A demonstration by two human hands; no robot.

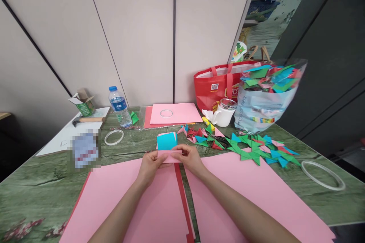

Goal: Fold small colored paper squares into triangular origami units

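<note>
A small folded piece of pink paper [170, 157] is pinched at its two ends between my hands. On its left end my left hand [150, 164] closes, thumb on top and fingers beneath. My right hand [190, 157] grips the other end the same way. Just beyond my fingers lies a small stack of paper squares with a blue sheet [167, 141] on top and pink edges showing under it. Large pink sheets lie below my forearms, one pink sheet [137, 201] on the left over red paper and another pink sheet [242, 193] on the right.
Folded paper pieces [256, 148] spread on the right, near a white ring [323, 175]. Behind stand a white mug [224, 115], a red bag [205, 89] and a filled plastic bag [256, 106]. Leftward are a water bottle [119, 108], another ring [113, 137] and a hammer [88, 120].
</note>
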